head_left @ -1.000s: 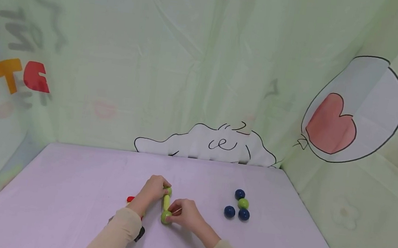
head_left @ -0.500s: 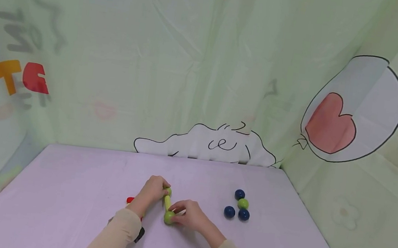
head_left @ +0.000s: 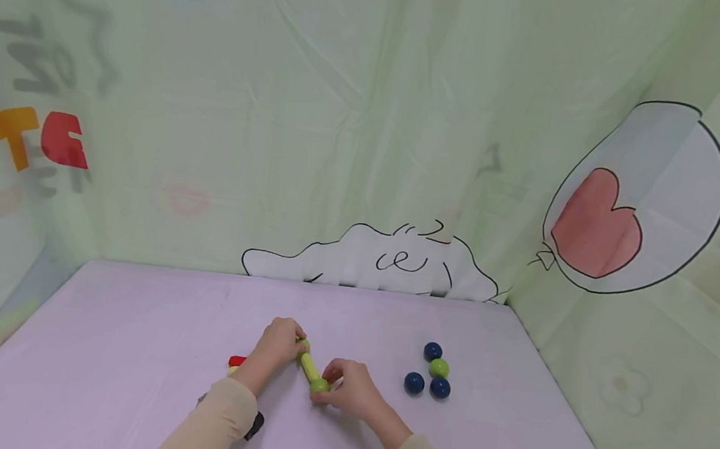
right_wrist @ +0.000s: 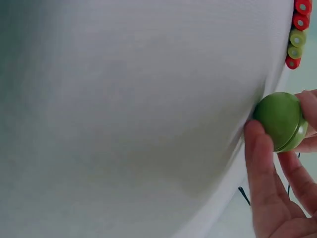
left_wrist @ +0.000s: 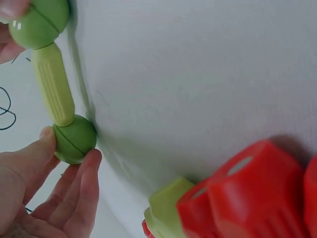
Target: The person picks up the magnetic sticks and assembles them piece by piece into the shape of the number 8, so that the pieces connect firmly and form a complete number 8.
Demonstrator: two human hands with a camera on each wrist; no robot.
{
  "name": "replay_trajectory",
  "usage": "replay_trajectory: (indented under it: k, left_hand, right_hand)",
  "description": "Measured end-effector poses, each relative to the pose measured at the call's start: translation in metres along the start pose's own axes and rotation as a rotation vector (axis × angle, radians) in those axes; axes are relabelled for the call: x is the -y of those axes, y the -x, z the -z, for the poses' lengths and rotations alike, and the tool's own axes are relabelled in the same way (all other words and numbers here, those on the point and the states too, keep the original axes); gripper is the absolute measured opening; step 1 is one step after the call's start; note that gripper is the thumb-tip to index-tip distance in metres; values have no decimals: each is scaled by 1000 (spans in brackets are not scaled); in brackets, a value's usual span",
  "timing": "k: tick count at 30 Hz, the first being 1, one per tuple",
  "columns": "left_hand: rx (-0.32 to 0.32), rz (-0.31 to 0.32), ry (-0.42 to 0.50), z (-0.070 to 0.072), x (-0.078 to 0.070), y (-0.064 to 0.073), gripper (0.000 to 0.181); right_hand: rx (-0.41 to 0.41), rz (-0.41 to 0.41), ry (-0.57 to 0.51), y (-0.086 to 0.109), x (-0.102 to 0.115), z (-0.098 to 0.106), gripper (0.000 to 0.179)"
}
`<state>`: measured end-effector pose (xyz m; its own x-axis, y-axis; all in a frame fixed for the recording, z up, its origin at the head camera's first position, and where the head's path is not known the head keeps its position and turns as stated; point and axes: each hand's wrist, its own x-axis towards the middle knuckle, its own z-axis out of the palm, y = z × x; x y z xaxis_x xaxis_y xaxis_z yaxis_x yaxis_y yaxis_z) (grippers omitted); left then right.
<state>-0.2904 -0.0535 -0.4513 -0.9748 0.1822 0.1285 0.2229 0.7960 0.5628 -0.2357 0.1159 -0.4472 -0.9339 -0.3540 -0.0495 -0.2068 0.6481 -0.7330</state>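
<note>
A ribbed yellow-green rod [left_wrist: 53, 84] joins two green balls, one at either end. My left hand [head_left: 278, 341] pinches the far ball [left_wrist: 74, 140] between thumb and fingers. Around the nearer ball [right_wrist: 278, 120] are the fingertips of my right hand [head_left: 351, 390]. In the head view the rod slants from the left hand down toward the right hand. Both balls sit close to the tabletop. Each ball has a seam line around it in the wrist views.
Red rods [left_wrist: 257, 193] and yellow-green rods [right_wrist: 297, 37] lie side by side left of the left forearm, partly hidden by it in the head view. Toward the right of the table [head_left: 509, 434] are a loose green ball [head_left: 439, 368] and several dark blue balls [head_left: 414, 383].
My right hand has moved the nearer ball rightward and slightly away, so the rod has swung from nearly straight to a clear slant. The left hand stays in place on the far ball.
</note>
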Motion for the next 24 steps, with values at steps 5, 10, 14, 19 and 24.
replay_trajectory:
  k: [5, 10, 14, 19, 24]
  left_hand:
    - [-35, -11, 4, 2, 0, 3, 15]
    - [-27, 6, 16, 4, 0, 6, 16]
    - [-1, 24, 25, 5, 0, 6, 18]
    - [35, 60, 42, 6, -1, 6, 23]
    - [40, 87, 67, 5, -1, 6, 24]
  right_hand:
    - [-35, -16, 52, -4, -8, 6, 25]
    - [-90, -59, 47, -11, -18, 15, 28]
    - [-142, -51, 39, -18, -28, 20, 27]
    - [-175, -65, 59, -25, -33, 24, 22]
    - [-196, -84, 75, -32, -34, 26, 23]
